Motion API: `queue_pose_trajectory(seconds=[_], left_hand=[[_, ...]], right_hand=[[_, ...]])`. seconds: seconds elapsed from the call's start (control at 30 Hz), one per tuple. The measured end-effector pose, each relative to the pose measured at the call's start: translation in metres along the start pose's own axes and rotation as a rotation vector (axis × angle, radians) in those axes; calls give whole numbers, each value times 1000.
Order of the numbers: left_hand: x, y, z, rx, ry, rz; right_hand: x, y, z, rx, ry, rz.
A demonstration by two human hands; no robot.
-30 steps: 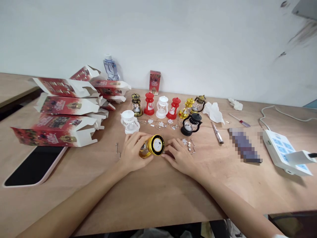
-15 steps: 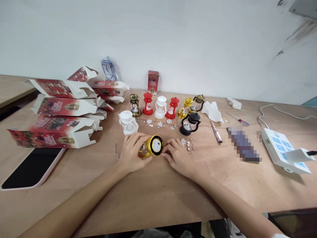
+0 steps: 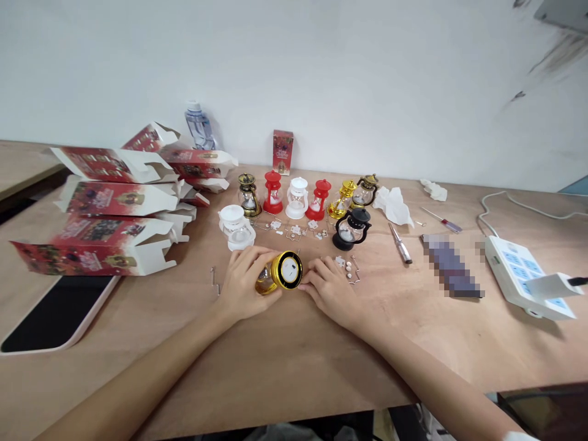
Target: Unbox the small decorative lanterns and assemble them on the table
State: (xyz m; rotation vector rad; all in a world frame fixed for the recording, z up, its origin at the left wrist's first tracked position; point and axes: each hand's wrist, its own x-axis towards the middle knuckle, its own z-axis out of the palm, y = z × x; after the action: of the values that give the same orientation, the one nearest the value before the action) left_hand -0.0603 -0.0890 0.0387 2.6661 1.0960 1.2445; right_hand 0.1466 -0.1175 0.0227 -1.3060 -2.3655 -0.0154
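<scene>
My left hand [image 3: 243,283] is closed around a small gold lantern [image 3: 280,272], which lies on its side with its round white base facing me. My right hand [image 3: 329,288] rests on the wooden table [image 3: 285,361] just right of the lantern, fingers curled, fingertips touching the table by the lantern's base; whether it pinches anything is hidden. Small white parts and a wire handle [image 3: 351,271] lie beside the right hand. A row of toy lanterns stands behind: bronze [image 3: 248,196], red [image 3: 272,192], white [image 3: 296,198], red [image 3: 318,200], gold [image 3: 342,199], black [image 3: 351,229] and a white one [image 3: 234,226].
Red and white opened cartons [image 3: 105,226] are stacked at the left, with a black tablet [image 3: 55,312] near the front left. A screwdriver [image 3: 400,244], crumpled tissue [image 3: 394,206], a power strip [image 3: 528,275] and a small red box [image 3: 282,152] lie further right and back.
Both hands stay on the gold lantern almost unmoved. The view has shifted slightly, so everything sits a little further left and higher in the picture.
</scene>
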Motion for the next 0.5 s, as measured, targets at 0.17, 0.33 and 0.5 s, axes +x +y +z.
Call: queue_pose_trajectory(seconds=[0.17,0.33,0.5], left_hand=[[0,0,1,3,-1,-2],[0,-1,0,6,-10,-18],[-1,-1,0,23,-45,-31]], right_hand=[[0,-1,-1,-2,-23,-23],[0,1,3,136,89,-65],[-2,3,4,352,448,-42]])
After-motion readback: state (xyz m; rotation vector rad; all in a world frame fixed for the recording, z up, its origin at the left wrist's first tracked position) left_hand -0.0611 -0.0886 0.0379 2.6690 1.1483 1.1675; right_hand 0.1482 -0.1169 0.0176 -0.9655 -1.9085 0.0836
